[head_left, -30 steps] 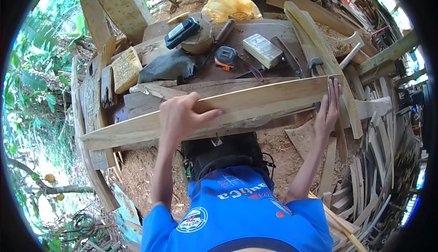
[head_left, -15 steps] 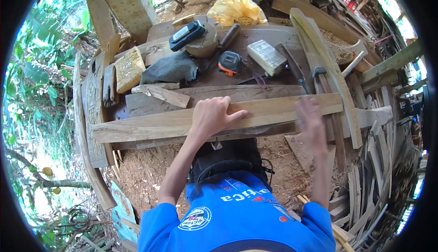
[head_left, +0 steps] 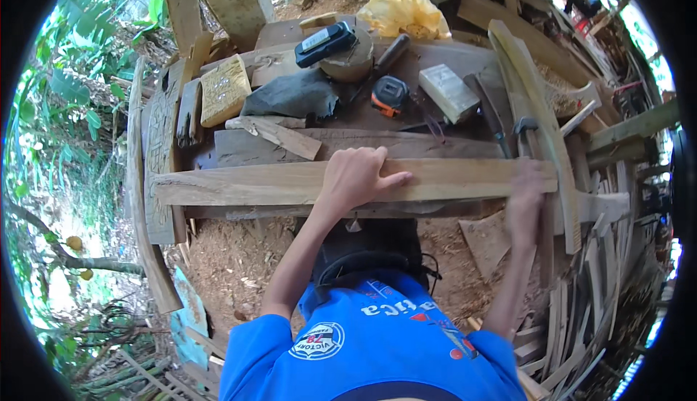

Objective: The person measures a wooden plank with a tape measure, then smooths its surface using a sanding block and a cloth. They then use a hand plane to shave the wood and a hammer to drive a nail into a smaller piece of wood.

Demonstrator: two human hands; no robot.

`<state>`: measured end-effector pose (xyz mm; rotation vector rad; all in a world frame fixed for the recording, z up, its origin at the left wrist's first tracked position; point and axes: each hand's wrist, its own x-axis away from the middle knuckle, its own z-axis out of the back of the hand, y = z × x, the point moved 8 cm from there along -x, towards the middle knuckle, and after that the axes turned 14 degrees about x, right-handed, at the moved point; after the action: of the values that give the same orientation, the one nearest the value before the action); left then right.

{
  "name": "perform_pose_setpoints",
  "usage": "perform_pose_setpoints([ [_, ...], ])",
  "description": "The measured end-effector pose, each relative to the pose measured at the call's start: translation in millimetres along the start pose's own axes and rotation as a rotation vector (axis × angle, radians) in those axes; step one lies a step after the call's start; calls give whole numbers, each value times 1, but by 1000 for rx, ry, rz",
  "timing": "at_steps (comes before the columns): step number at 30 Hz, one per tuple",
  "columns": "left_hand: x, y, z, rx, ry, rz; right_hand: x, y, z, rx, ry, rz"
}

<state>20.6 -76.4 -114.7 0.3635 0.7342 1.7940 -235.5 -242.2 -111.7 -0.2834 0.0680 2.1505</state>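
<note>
A long pale board (head_left: 454, 178) lies across the near edge of the wooden workbench (head_left: 465, 56). My left hand (head_left: 357, 177) grips the board near its middle, fingers curled over the far edge and thumb along its face. My right hand (head_left: 524, 205) is smeared by motion at the board's right end, so its fingers cannot be made out. Behind the board are a short split offcut (head_left: 283, 136), a dark cloth (head_left: 290, 97), an orange-and-black tape measure (head_left: 388, 96), a pale wrapped block (head_left: 446, 92) and a wooden-handled tool (head_left: 490, 114), with a hammer (head_left: 524, 126) at the right.
A carved plank (head_left: 161, 150) and a yellowish wooden piece (head_left: 221, 92) are at left. A black device (head_left: 324, 43) rests on a round block, near a yellow plastic bag (head_left: 403, 12). A long rail (head_left: 534, 110) and stacked lumber (head_left: 610, 270) stand right. A person (head_left: 584, 1) is far back right.
The board has come down from a slant to lie level on the bench. My left hand has shifted right. My right hand has left its flat press on the board's end and is moving.
</note>
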Motion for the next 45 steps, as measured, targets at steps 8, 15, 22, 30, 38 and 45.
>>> perform_pose_setpoints([
  [8, 6, 10, 7, 26, 113, -108, -13, 49, -4, 182, 30, -121],
  [15, 29, -6, 55, 411, 643, -259, 34, -156, 2, -14, 59, 223],
  [22, 24, 9, 47, 821, 410, -296, 53, -244, -3, -410, -91, 660],
  [30, 26, 27, -18, -53, 251, -120, 10, -132, 14, -299, 221, 205],
  [38, 125, -115, 100, -300, 184, 248, 19, -81, 0, -89, 482, 192],
  [45, 202, -239, 202, -406, 594, 759, 19, -89, 2, -123, 573, 168],
])
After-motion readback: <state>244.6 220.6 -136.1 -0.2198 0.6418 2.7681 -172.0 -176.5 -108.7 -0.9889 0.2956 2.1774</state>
